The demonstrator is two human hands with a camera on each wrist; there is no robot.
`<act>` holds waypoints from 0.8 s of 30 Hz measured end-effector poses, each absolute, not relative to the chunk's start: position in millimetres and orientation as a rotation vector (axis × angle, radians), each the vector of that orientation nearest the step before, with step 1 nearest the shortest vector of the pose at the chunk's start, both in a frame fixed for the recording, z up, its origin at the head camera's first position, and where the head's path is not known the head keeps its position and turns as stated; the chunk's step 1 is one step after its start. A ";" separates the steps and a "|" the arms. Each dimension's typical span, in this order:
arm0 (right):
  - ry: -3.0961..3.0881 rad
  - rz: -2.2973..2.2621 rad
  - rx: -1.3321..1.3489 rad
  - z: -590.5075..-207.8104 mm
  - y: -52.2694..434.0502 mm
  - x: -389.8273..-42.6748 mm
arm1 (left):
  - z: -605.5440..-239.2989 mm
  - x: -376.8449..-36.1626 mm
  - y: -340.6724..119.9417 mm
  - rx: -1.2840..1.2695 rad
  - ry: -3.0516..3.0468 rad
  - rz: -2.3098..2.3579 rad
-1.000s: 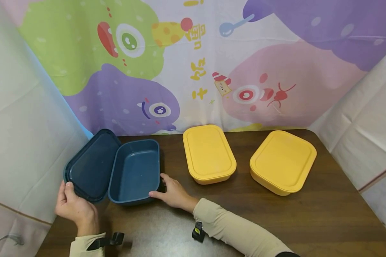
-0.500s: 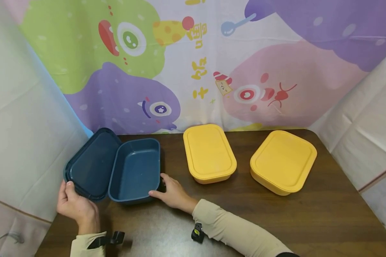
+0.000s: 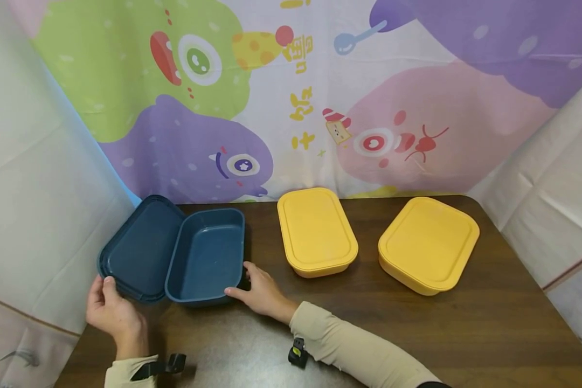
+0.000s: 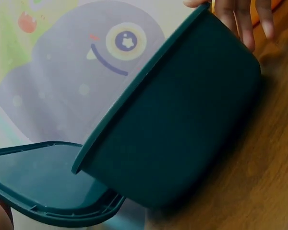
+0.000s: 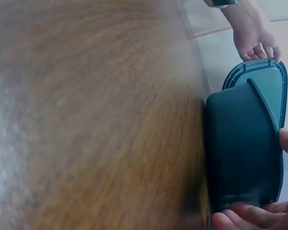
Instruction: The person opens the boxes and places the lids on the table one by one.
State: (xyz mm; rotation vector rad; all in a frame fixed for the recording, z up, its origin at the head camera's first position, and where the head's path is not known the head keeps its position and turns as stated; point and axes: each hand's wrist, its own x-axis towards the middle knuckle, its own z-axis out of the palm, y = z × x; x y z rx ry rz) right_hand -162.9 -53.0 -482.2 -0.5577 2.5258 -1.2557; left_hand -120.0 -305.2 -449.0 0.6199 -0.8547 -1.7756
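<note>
**Figure: Two hands on an open blue box and its lid, at the left end of the surface**

My left hand (image 3: 113, 312) grips the near corner of the dark blue lid (image 3: 138, 253), thumb on the rim and fingers curled beneath. The lid lies underside up at the left edge of the brown surface (image 3: 465, 334), partly overhanging it. My right hand (image 3: 259, 291) rests against the near right corner of the open blue box (image 3: 206, 258), thumb along the front wall and fingers loosely bent round the corner. The box is tilted: its left rim rests on the lid while its right side sits on the surface, as the left wrist view (image 4: 182, 124) shows from below. Nothing can be seen inside the box.

Handling, as I judge it: box and lid look like thin moulded plastic, so light, stiff and smooth enough to slide on the wood. The walls are plain, with no handle. The best hold is at the rim or a rounded corner, and the lid is best taken by its raised edge.

Farther right stand two closed yellow boxes, one (image 3: 317, 230) near the middle and one (image 3: 428, 245) toward the right, well apart from my hands.

Writing: no brand or label shows on any box. The cartoon backdrop (image 3: 300, 91) behind the surface carries yellow characters, too stylised for me to read.
</note>
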 end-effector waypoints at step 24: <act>2.528 -1.270 -0.545 -483.1 -53.7 -160.3 | -461.9 -111.9 -319.3 0.894 -1.143 -1.727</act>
